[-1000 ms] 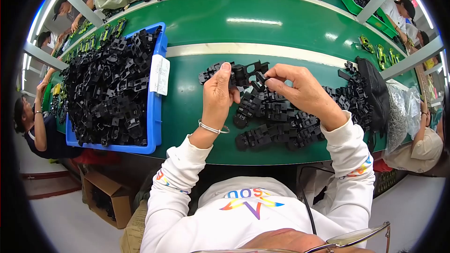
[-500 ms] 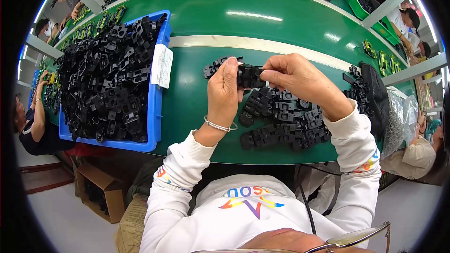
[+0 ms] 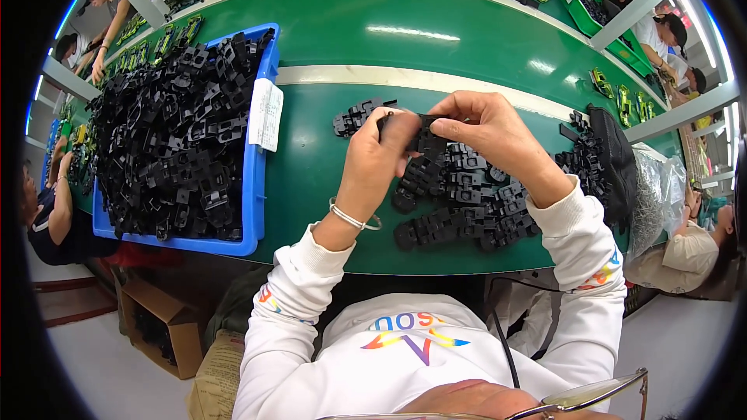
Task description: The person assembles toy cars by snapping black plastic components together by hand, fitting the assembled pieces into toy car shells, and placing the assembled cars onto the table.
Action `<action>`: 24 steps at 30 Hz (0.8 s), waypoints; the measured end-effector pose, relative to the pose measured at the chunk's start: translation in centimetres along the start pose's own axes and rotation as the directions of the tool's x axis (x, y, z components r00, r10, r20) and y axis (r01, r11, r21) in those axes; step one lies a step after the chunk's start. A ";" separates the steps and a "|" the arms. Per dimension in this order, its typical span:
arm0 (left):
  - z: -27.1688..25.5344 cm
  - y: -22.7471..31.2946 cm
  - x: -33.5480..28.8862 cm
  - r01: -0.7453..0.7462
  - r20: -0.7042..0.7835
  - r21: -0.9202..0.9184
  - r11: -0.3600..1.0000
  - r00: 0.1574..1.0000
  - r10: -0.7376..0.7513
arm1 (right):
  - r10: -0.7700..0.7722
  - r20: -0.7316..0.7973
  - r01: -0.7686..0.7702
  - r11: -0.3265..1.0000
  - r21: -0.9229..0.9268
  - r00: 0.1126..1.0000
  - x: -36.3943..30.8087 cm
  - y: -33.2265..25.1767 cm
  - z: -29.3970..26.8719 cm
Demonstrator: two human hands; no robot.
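A black moulded plastic part point(image 3: 428, 138) is held up between my two hands above the green bench. My left hand point(image 3: 369, 157) is closed round its left side, the thumb smeared by motion. Thumb and fingers of my right hand point(image 3: 498, 134) pinch its right end. Fingers hide much of the part. Just below and beyond my hands, rows of similar black parts point(image 3: 476, 201) lie packed together on the bench. Another small group of black parts point(image 3: 356, 118) lies beside my left hand.
To the left stands a blue crate point(image 3: 255, 187) heaped with black parts, a white card point(image 3: 265, 115) on its side. At right are small black pieces point(image 3: 585, 157), a black pouch point(image 3: 611, 159) and a clear bag point(image 3: 647, 201). Co-workers sit around the bench.
My left thumb has moved over the part, which is now more covered by my fingers. My right hand keeps its pinch. The whole view has shifted slightly.
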State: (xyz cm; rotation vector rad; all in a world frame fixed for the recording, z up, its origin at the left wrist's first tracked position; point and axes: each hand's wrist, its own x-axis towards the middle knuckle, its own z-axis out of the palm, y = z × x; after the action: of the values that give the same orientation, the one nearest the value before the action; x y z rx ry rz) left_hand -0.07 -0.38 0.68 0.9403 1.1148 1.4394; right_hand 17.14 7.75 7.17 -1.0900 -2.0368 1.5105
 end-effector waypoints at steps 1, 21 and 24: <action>0.1 0.0 -0.1 0.000 0.004 0.001 1.000 1.000 0.000 | 0.002 -0.013 -0.003 0.998 -0.068 1.000 0.0 0.0 -0.1; 1.8 0.3 -0.1 -0.083 -0.036 0.491 0.867 0.993 0.115 | 0.047 -0.096 -0.057 0.993 -0.107 0.994 -0.7 1.7 -0.4; 0.7 -0.4 0.7 -0.143 0.087 0.412 0.900 0.989 0.118 | -0.032 -0.017 0.032 0.999 -0.010 0.999 -1.5 2.3 -1.0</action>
State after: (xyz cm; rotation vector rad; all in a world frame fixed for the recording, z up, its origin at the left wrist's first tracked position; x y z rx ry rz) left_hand 0.62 0.48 0.52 1.3734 1.3669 1.2891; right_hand 19.62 7.49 5.58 -1.0656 -2.0422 1.4728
